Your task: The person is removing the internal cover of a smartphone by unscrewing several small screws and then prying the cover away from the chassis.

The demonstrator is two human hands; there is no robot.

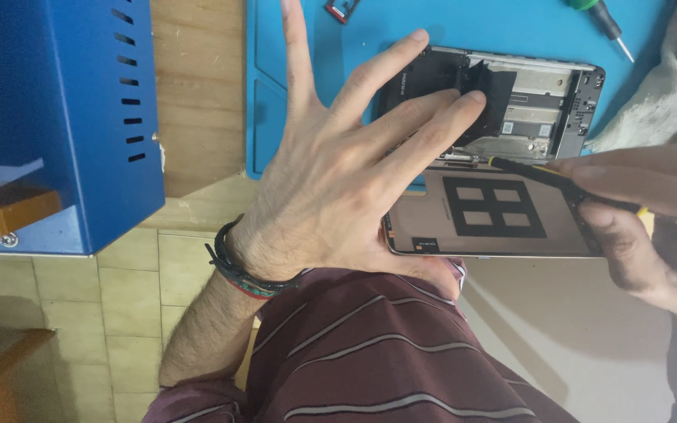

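An opened smartphone (538, 106) lies on a blue work mat (472, 27), its inner frame and metal shields exposed. Its back panel (495, 215), beige inside with a black grid-shaped patch, is folded toward me and hangs over the mat's edge. My left hand (338, 164) is spread over the phone's left part, fingertips pressing a black component inside the frame, thumb under the back panel. My right hand (628, 211) grips a thin black and yellow tool (534, 172), whose tip touches the seam between the frame and the panel.
A blue metal box (56, 117) with vent slots stands at the left on a wooden bench (197, 94). A green-handled screwdriver (605, 19) and a small red tray piece (341, 9) lie at the mat's far edge. A pale cloth (667, 86) sits at the right. Tiled floor shows below.
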